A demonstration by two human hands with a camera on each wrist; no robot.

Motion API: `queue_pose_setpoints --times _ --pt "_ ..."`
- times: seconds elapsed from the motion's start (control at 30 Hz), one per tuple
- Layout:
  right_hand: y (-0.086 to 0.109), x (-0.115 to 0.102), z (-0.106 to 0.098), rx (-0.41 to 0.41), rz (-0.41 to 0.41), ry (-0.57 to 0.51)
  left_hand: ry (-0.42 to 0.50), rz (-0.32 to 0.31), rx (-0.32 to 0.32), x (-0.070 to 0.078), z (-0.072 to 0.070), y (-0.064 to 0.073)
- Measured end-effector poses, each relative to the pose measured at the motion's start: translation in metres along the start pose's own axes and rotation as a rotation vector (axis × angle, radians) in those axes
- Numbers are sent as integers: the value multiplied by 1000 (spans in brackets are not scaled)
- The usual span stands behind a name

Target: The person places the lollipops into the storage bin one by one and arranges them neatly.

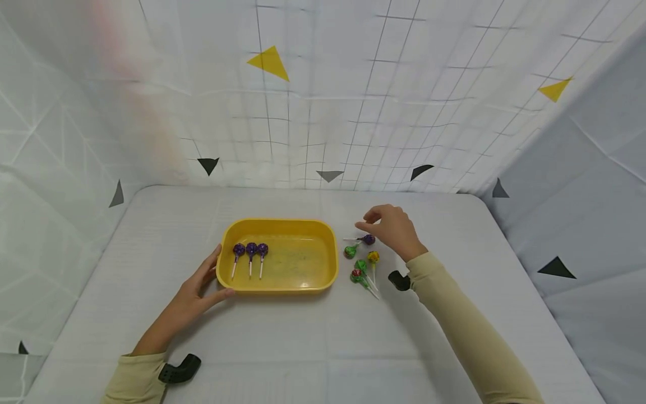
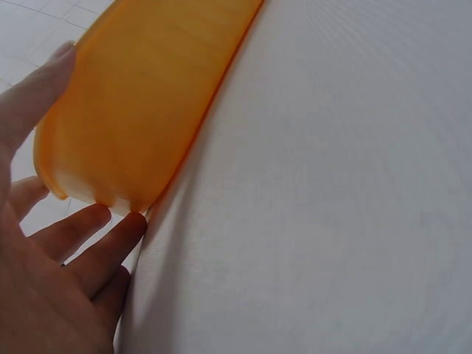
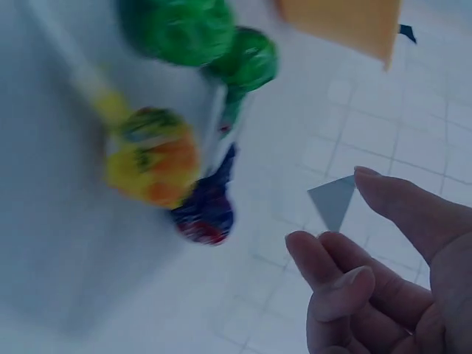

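A yellow tray (image 1: 303,290) sits on the table with three purple lollipops (image 1: 251,248) side by side in its left part, sticks towards me. My left hand (image 1: 194,297) is at the tray's left end, its fingertips against the end wall and the thumb by the near corner. The left wrist view shows those fingers (image 2: 99,254) spread along the orange-looking wall. My right hand (image 1: 393,229) hovers over a purple lollipop (image 1: 369,239) right of the tray, holding nothing. Its thumb (image 3: 413,210) and fingers are apart, the fingers bent loosely.
Near the purple one lie a green lollipop (image 1: 350,252), a yellow lollipop (image 1: 373,256), another green lollipop (image 1: 360,265) and a red-and-green lollipop (image 1: 356,275), close together. White cloth (image 1: 404,348) covers the table. Patterned curtains (image 1: 323,129) stand behind and at both sides.
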State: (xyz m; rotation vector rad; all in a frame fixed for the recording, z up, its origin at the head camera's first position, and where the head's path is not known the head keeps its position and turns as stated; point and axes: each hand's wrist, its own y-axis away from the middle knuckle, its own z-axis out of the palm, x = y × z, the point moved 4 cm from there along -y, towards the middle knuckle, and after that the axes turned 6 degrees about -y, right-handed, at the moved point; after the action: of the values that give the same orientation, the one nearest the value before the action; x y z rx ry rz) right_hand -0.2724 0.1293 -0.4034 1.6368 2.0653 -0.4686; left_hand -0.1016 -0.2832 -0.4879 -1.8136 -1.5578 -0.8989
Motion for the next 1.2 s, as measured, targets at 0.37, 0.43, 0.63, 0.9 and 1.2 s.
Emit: queue_pose_setpoints --times 0.37,0.43,0.63,0.9,1.2 --pt "8 34 10 -51 126 55 -12 10 7 0 0 1" --pt "9 35 12 -65 133 43 -11 10 8 0 0 0" --pt "9 38 16 -79 111 25 5 17 9 -1 0 0" --pt "6 39 19 -74 97 12 -7 8 8 -1 0 0" --pt "1 40 21 -81 66 2 -2 24 16 -1 0 0"
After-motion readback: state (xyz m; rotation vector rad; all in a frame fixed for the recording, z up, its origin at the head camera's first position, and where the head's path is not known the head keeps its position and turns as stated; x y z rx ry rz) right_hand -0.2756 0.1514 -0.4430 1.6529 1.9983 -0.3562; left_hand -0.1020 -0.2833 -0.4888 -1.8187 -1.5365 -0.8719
